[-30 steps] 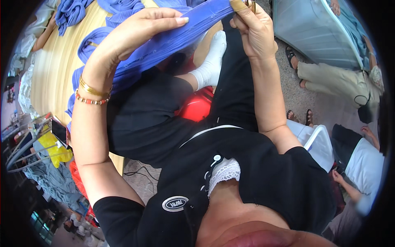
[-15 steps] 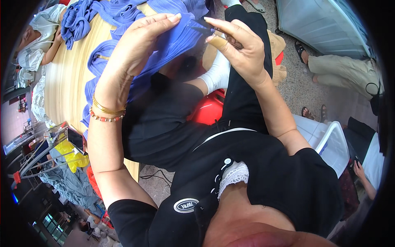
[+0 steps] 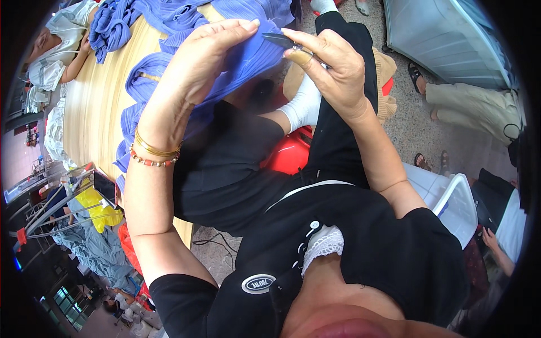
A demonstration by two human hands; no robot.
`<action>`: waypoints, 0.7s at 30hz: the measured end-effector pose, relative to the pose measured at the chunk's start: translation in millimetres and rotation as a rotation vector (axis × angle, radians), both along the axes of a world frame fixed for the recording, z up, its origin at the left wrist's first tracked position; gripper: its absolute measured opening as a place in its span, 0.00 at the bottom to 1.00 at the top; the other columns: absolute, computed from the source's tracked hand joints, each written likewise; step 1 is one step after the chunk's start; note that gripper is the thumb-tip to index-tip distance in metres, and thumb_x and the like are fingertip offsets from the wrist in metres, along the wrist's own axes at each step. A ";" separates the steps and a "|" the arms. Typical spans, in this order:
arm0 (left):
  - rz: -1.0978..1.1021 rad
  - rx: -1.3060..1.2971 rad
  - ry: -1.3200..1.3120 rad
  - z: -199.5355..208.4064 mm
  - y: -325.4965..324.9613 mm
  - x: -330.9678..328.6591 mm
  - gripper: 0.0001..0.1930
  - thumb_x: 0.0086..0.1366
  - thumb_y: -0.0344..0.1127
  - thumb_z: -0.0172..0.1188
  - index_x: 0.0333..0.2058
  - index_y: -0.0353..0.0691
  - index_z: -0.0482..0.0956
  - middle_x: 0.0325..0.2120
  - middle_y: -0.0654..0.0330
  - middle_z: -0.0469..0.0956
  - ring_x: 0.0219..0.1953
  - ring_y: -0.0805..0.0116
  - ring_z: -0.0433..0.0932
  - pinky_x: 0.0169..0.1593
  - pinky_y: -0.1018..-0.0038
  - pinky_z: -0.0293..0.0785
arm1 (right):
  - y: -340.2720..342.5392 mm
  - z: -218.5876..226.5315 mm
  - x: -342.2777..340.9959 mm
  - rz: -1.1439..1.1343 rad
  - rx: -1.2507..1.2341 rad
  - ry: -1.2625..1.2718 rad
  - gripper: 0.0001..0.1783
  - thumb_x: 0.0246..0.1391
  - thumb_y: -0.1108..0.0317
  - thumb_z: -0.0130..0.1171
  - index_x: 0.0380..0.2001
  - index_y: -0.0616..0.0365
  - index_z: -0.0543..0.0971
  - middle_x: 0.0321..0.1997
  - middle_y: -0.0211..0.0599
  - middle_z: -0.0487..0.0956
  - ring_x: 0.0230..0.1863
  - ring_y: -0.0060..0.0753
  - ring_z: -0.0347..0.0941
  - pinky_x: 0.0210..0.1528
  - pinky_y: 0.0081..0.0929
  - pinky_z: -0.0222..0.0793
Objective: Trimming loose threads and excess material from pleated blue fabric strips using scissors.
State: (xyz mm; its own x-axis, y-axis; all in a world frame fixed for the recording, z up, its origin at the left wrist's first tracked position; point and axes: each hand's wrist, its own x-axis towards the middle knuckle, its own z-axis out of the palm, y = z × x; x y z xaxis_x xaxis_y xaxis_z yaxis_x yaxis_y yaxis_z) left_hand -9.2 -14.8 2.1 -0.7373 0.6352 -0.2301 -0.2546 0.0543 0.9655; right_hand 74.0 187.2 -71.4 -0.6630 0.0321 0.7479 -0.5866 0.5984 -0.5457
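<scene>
Purple-blue ribbed knit fabric [image 3: 256, 63] is pinched between the thumb and fingers of my left hand [image 3: 205, 59], which holds it up above my lap. In my right hand [image 3: 337, 67] is a small pair of thread snips [image 3: 278, 39], gripped between thumb and fingers. The dark pointed blades reach left over the raised fabric, close to my left fingertips; whether they touch it I cannot tell. Tan tape [image 3: 300, 57] wraps my right thumb. The cloth hangs down behind my left wrist and runs onto the table.
More purple-blue knit pieces [image 3: 115, 28] lie along the light wooden table [image 3: 90, 124] on the left. A red stool [image 3: 288, 155] shows beneath my legs. At right stand a white plastic bin [image 3: 451, 203] and a large pale-blue cart [image 3: 445, 39]. Other people are around the edges.
The whole view has shifted slightly, moving both hands a little to the right in the picture. The snips' blades now show more sharply, and both hands keep their holds.
</scene>
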 end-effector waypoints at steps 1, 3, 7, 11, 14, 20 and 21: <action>0.017 -0.016 0.008 0.2 -0.8 1.3 0.12 0.67 0.35 0.59 0.44 0.33 0.80 0.43 0.61 0.81 0.46 0.77 0.77 0.54 0.82 0.69 | 0.5 0.0 0.0 0.005 -0.001 -0.001 0.18 0.43 0.67 0.72 0.41 0.52 0.85 0.19 0.28 0.68 0.18 0.23 0.63 0.22 0.21 0.59; 0.001 -0.014 0.019 -2.3 -1.9 -1.3 0.12 0.68 0.36 0.58 0.44 0.34 0.80 0.42 0.62 0.81 0.46 0.77 0.77 0.54 0.82 0.68 | 1.4 -1.4 -1.0 0.038 -0.066 -0.062 0.17 0.46 0.70 0.70 0.42 0.53 0.85 0.19 0.28 0.68 0.19 0.21 0.62 0.23 0.20 0.59; 0.004 -0.104 0.028 -5.8 -3.6 -5.1 0.14 0.68 0.39 0.59 0.46 0.38 0.80 0.42 0.65 0.81 0.45 0.79 0.77 0.51 0.83 0.69 | -6.9 -4.7 -4.8 0.258 -0.567 -0.226 0.17 0.56 0.69 0.65 0.49 0.59 0.81 0.31 0.21 0.76 0.30 0.09 0.67 0.31 0.11 0.61; -0.019 -0.203 0.118 -8.7 -3.7 -6.0 0.15 0.68 0.42 0.59 0.47 0.39 0.80 0.41 0.66 0.81 0.42 0.80 0.78 0.47 0.84 0.71 | -7.4 -21.7 -8.6 0.370 -0.701 -0.471 0.23 0.57 0.68 0.64 0.56 0.61 0.75 0.36 0.28 0.81 0.38 0.13 0.74 0.42 0.11 0.68; 0.001 -0.198 0.127 -12.0 -6.1 -5.5 0.15 0.68 0.42 0.58 0.46 0.39 0.81 0.39 0.66 0.82 0.39 0.81 0.78 0.45 0.84 0.72 | -24.8 -10.3 -5.8 0.394 -0.873 -0.483 0.17 0.57 0.68 0.64 0.48 0.63 0.80 0.35 0.28 0.79 0.35 0.15 0.72 0.40 0.15 0.68; -0.114 -0.275 0.011 -2.9 -13.8 -11.9 0.13 0.68 0.39 0.57 0.44 0.38 0.80 0.34 0.66 0.81 0.33 0.80 0.76 0.38 0.84 0.71 | -7.8 -20.8 -8.0 0.484 -0.792 -0.578 0.11 0.56 0.73 0.64 0.43 0.64 0.82 0.39 0.33 0.83 0.41 0.19 0.78 0.49 0.17 0.71; -0.123 -0.297 0.118 -2.7 -17.3 -11.5 0.16 0.67 0.44 0.59 0.46 0.40 0.82 0.37 0.68 0.81 0.38 0.82 0.77 0.44 0.84 0.70 | -6.4 -20.7 -8.7 0.454 -0.778 -0.559 0.11 0.56 0.74 0.63 0.42 0.64 0.82 0.38 0.33 0.83 0.41 0.19 0.78 0.49 0.17 0.71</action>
State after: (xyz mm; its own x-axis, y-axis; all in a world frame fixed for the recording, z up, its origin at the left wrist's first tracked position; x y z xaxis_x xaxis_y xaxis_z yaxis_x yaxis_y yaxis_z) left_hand -20.7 -32.2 -0.6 -0.6917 0.6392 -0.3361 -0.1159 0.3612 0.9253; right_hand 65.2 180.8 -92.2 -0.9764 0.0340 0.2131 -0.2149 -0.2438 -0.9457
